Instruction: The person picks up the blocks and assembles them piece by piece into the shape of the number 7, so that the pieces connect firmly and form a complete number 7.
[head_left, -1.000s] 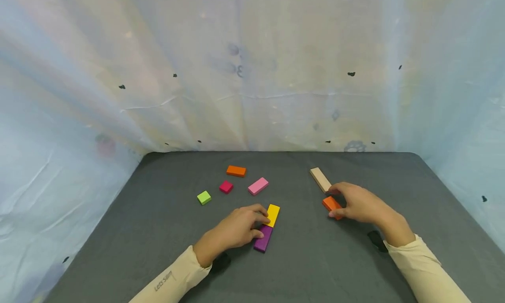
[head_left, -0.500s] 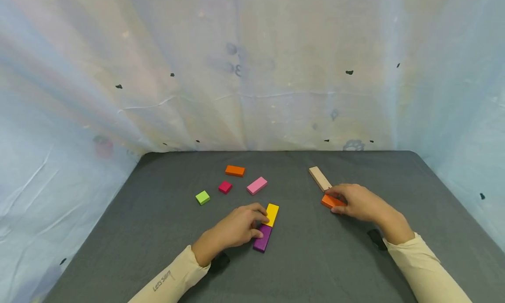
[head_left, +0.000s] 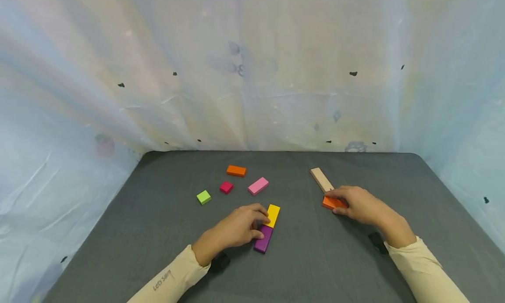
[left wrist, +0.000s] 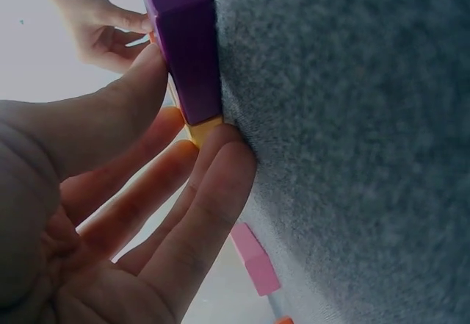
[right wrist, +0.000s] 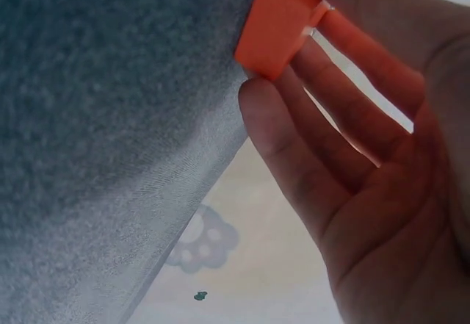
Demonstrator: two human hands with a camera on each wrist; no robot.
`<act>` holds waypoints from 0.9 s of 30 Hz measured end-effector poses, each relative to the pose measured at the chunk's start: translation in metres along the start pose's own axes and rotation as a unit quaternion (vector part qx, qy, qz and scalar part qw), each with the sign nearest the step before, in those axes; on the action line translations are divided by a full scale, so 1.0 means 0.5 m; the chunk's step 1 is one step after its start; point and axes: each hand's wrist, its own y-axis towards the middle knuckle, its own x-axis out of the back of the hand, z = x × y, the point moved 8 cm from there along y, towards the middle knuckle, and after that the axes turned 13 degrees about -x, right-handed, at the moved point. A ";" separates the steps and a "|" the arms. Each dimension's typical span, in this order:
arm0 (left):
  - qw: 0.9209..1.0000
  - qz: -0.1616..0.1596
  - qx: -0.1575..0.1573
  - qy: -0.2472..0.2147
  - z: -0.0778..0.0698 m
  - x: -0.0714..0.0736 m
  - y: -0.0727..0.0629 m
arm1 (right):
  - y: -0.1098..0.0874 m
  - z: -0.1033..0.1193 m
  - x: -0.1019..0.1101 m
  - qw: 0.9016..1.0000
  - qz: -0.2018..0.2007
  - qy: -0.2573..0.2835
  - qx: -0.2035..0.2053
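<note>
A yellow block (head_left: 273,215) and a purple block (head_left: 263,240) lie end to end on the dark table. My left hand (head_left: 238,226) rests on them from the left. Its thumb touches the purple block (left wrist: 183,52) and its fingertips are at the yellow block (left wrist: 204,129), fingers only slightly bent. My right hand (head_left: 357,203) pinches an orange block (head_left: 332,202) between thumb and fingers, low at the table. In the right wrist view part of that orange block (right wrist: 279,26) is covered by the thumb. A pale wooden plank (head_left: 321,179) lies just behind it, its near end by my fingertips.
To the left are a lime green block (head_left: 204,197), a red block (head_left: 226,187), a pink block (head_left: 258,186) and another orange block (head_left: 236,171). A pale printed curtain (head_left: 252,75) hangs behind the dark table (head_left: 300,268).
The orange block in my right hand has turned, now lying more sideways, at the near end of the wooden plank. My right thumb has shifted slightly away with it. My left hand stays put.
</note>
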 end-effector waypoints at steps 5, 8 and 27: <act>1.000 -0.005 0.008 0.000 0.008 0.010 0.002 | 0.010 0.002 0.000 1.000 -0.004 0.006 0.002; 1.000 -0.001 0.009 -0.009 0.011 0.007 0.000 | 0.011 0.002 -0.006 1.000 0.008 0.006 -0.002; 1.000 0.002 0.008 -0.018 0.013 -0.003 0.001 | 0.013 0.001 -0.002 0.999 0.022 0.011 -0.022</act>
